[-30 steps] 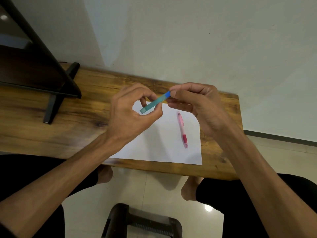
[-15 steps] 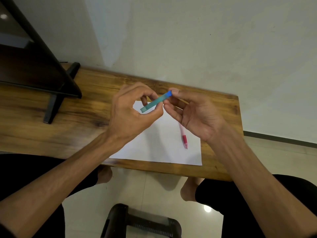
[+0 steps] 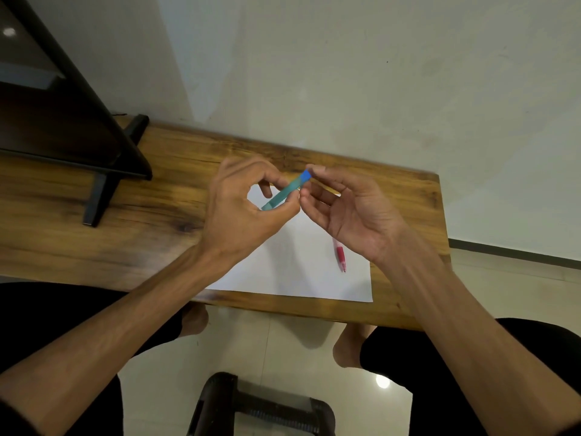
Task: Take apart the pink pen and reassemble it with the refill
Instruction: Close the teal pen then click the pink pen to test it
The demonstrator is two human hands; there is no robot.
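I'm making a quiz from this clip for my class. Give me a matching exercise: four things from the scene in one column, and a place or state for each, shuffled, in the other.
Things:
1. teal tube
2. pink pen
3. white paper
4. right hand

Places or states:
A. lies flat on the wooden bench
B. held up in the left hand
C. fingertips at the tube's blue cap
D. lies on the paper, partly hidden by a hand

Pairs: 1-B, 2-D, 3-A, 4-C
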